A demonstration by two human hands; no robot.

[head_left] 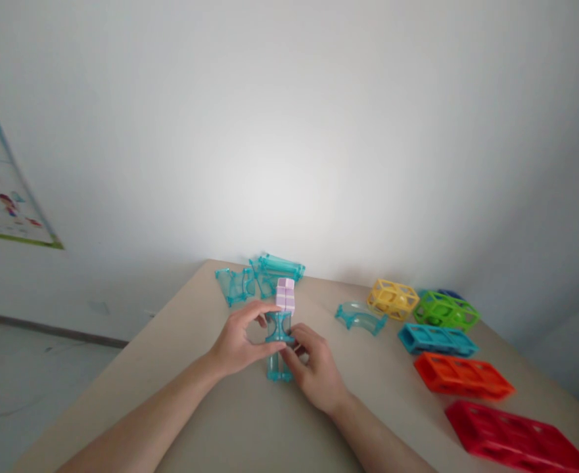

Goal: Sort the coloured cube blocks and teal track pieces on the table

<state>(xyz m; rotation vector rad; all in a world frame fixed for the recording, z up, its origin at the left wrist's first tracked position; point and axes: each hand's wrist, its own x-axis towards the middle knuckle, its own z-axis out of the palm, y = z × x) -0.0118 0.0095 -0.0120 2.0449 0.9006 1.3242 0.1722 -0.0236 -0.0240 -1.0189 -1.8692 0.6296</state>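
Loose translucent teal plastic pieces (234, 287) lie behind the left hand (240, 339), which pinches a translucent teal plastic channel piece (278, 326) over mid-table (210, 420). An uneven push could tip it into the striped lilac block (285, 299) just behind. The right hand (316, 371) meets its right side; whether it grips, I cannot tell. A loose hold there could let the ends skew.

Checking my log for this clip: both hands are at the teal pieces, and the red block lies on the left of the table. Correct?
Not quite: the head view shows the red block on the right of the table. The left hand and right hand are indeed at the teal pieces.
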